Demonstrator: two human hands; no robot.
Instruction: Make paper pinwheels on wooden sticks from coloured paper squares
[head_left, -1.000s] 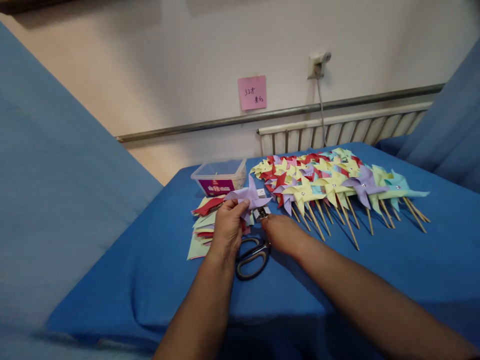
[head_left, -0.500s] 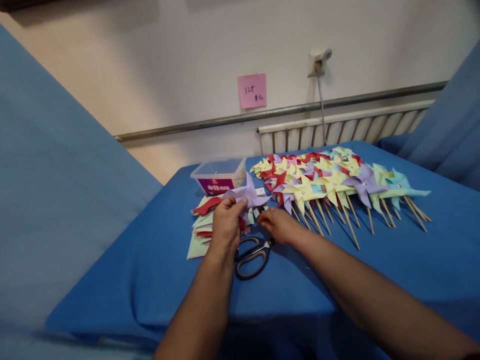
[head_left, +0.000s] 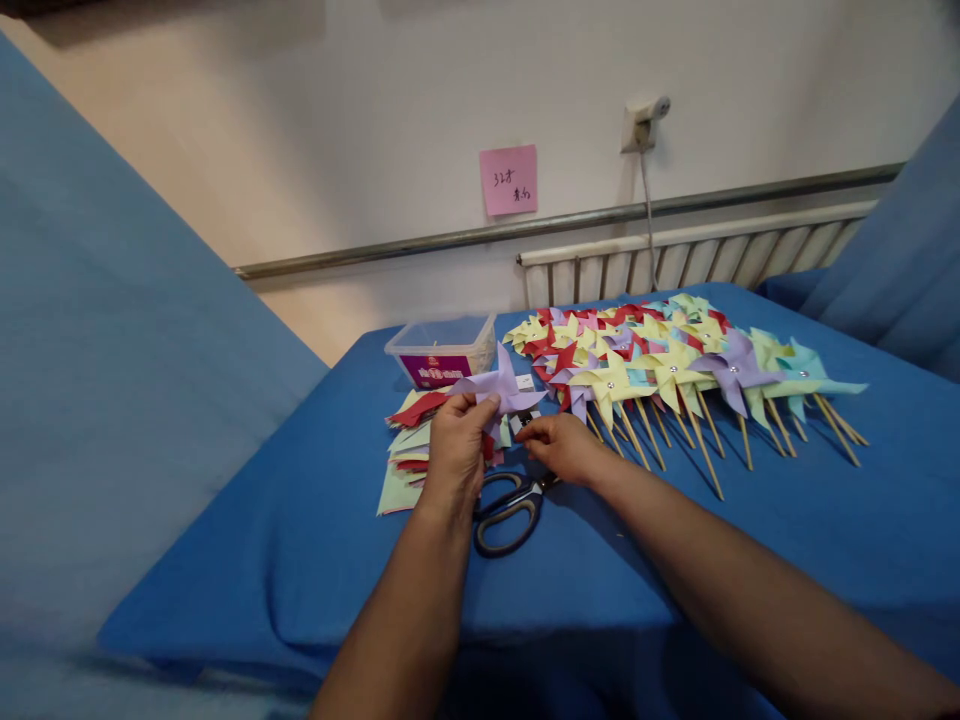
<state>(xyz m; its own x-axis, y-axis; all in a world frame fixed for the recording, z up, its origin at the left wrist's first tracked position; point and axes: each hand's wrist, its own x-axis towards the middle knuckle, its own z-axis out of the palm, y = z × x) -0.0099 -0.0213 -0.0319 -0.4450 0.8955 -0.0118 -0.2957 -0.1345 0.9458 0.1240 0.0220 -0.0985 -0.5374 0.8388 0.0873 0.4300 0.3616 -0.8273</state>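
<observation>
A purple pinwheel (head_left: 501,388) is held up just left of the frame's centre by the left hand (head_left: 455,452), whose fingers (head_left: 480,407) are clenched on its lower edge. The right hand (head_left: 564,447) is placed close beside it, just right of centre, its fingers (head_left: 534,432) curled and pinched toward a small dark item below the pinwheel — whether that item is actually gripped cannot be told, as it is too small and partly hidden.

Directly below the two hands, scissors (head_left: 510,507) with dark handles are laid flat on the counter (head_left: 315,540), which is covered by a blue cloth. A stack of cut paper sheets (head_left: 409,450) in red, green and yellow is spread under and to the left of the left hand. Behind the stack, toward the upper middle of the counter, a clear plastic box (head_left: 442,350) with a purple label is set.

To the right of the hands, across the centre-right of the frame, a long row of finished pinwheels (head_left: 675,365) on wooden sticks is laid overlapping — yellow, red, purple and light blue. On the wall above, a pink note (head_left: 508,180) is stuck, and a socket (head_left: 642,120) with a cord is fixed to its right. A radiator (head_left: 697,260) is seen behind the counter.
</observation>
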